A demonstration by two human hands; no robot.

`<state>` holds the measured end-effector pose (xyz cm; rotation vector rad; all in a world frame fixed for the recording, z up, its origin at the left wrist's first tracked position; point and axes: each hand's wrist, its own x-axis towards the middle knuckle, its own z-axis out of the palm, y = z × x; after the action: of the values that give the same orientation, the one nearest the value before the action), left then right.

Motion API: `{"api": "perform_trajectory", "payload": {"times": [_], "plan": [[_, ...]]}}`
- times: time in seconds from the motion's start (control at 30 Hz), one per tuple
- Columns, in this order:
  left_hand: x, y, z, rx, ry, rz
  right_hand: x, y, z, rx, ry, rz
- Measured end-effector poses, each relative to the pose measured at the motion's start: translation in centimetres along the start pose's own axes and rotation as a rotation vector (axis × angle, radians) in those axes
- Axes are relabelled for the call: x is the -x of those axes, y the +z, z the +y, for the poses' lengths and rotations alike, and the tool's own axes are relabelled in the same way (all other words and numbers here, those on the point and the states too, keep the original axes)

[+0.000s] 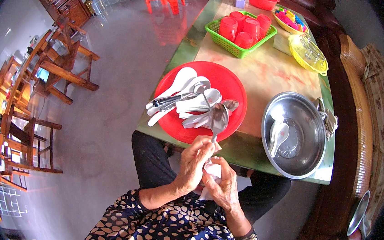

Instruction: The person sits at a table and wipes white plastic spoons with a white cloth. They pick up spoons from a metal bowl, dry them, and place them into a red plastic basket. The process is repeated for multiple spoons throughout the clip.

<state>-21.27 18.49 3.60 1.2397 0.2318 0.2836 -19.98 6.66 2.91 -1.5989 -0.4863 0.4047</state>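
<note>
Metal spoon [219, 118] in L grip [193, 163], wht cloth [214, 169] in R grip [226, 185]

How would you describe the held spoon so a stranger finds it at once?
On the table, find the round red tray heaped with spoons. By its near edge, the left hand grips a metal spoon, the right hand a white cloth or tissue. Unlike the heaped spoons, this one is held up.
</note>
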Motion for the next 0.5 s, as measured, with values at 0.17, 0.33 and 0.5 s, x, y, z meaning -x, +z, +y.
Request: {"api": "perform_trajectory", "payload": {"times": [0.17, 0.33, 0.5], "plan": [[-3.2, -2.4, 1.9, -0.142, -0.018, -0.077, 1.3, -0.5, 1.8, 0.088, -0.127, -0.168], [-7.5, -4.3, 2.4, -0.829, 0.288, -0.013, 1.8, -1.2, 2.3, 0.049, 0.08, -0.106], [-9.5, -4.1, 1.3, -1.244, 0.462, 0.007, 2.0, -1.9, 3.4, 0.021, 0.126, -0.087]]}}
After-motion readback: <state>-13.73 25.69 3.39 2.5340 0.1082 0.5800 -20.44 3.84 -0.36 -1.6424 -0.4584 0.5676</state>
